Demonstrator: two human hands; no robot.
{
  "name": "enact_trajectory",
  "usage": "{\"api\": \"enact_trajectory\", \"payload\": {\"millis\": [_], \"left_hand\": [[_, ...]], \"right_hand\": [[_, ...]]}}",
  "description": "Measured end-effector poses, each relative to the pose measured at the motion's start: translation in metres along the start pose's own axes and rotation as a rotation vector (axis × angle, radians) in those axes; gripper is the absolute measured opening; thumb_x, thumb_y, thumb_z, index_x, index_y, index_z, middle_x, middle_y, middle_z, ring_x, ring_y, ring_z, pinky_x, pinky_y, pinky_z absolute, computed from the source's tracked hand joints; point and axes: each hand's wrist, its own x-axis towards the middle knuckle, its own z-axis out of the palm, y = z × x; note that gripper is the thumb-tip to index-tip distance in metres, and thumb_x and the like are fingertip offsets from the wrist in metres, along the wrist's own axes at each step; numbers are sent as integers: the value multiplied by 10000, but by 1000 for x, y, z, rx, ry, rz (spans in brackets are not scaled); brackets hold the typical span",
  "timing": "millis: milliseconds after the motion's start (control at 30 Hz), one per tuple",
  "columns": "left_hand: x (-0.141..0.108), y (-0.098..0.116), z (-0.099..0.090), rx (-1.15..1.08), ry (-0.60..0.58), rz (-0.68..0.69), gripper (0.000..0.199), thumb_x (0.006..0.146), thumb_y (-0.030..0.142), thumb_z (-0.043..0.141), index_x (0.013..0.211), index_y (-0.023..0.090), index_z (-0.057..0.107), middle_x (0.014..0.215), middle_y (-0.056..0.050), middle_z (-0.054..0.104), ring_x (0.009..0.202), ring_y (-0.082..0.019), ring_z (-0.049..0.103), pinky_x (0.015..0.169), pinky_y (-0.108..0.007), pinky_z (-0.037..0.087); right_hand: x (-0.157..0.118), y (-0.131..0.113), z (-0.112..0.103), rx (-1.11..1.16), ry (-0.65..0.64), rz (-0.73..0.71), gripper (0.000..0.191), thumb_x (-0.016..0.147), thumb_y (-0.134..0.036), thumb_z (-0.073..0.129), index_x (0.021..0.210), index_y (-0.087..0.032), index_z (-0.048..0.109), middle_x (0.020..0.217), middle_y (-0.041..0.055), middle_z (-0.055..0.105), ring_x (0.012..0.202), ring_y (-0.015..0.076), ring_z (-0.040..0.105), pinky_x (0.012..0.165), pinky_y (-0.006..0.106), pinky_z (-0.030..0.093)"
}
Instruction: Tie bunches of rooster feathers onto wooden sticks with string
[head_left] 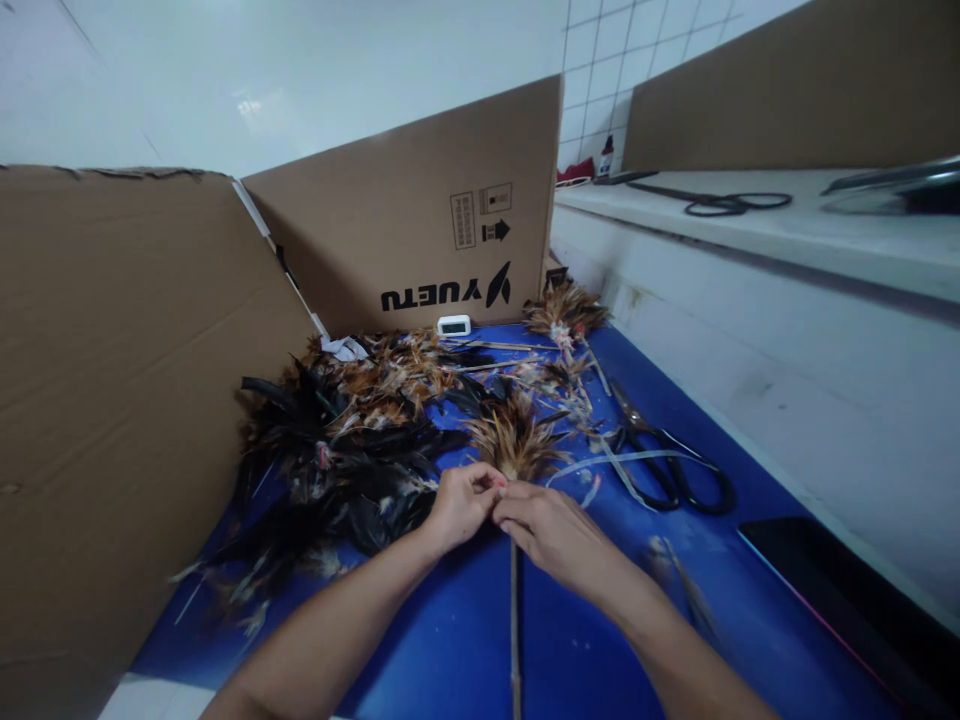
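Observation:
A thin stick (515,620) points toward me on the blue surface, with a tuft of brown feathers (516,435) fanned out at its far end. My left hand (466,503) is closed in a pinch at the base of this tuft. Beside it, my right hand (551,525) is also closed, its fingers bent over the top of the stick and meeting the left fingertips. Part of the tuft's base is hidden behind the fingers. A pale strip (637,457) runs off to the right of the tuft, across black scissors (675,470).
Black feathers (375,500) and brown feathers (394,375) are heaped at the left. Cardboard (420,220) walls the back and left. Another tuft (566,310) and a small white device (454,326) lie farther back. A dark phone-like object (847,600) is at right, below a white ledge (825,225).

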Motion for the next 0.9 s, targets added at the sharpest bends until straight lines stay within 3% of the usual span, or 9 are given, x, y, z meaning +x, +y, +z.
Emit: {"api": "enact_trajectory", "payload": {"millis": [200, 333, 500, 700, 900], "left_hand": [[-3, 4, 2, -175, -74, -113, 162, 702, 296, 607, 728, 140, 572, 511, 22, 566, 446, -115, 544, 461, -220, 440], [-3, 8, 2, -199, -85, -123, 232, 680, 353, 648, 705, 140, 558, 499, 18, 575, 432, -107, 539, 453, -212, 441], [-4, 8, 1, -201, -104, -94, 238, 686, 356, 647, 711, 134, 565, 526, 9, 588, 445, -104, 545, 469, -214, 457], [-6, 5, 1, -165, -105, -63, 197, 708, 328, 629, 718, 139, 576, 523, 15, 580, 455, -101, 542, 475, -205, 441], [-6, 3, 2, -158, -96, -32, 167, 723, 306, 616, 728, 144, 576, 541, 16, 579, 473, -105, 546, 488, -210, 447]], "right_hand": [[1, 11, -9, 197, 135, 107, 177, 747, -126, 476, 726, -199, 636, 743, 3, 556, 669, 119, 528, 617, 229, 366], [5, 25, -5, 406, 213, 207, 112, 726, -205, 518, 700, -170, 622, 715, 12, 570, 651, 124, 538, 598, 235, 395], [11, 27, 0, 716, 243, 372, 120, 690, -288, 545, 697, -169, 554, 546, -22, 541, 484, 102, 488, 472, 226, 380], [14, 26, 3, 819, 327, 410, 175, 658, -331, 586, 702, -171, 531, 539, -22, 567, 455, 96, 499, 459, 232, 404], [14, 26, 3, 936, 324, 427, 153, 665, -291, 585, 721, -163, 521, 575, -7, 597, 486, 100, 544, 449, 219, 423]]}}
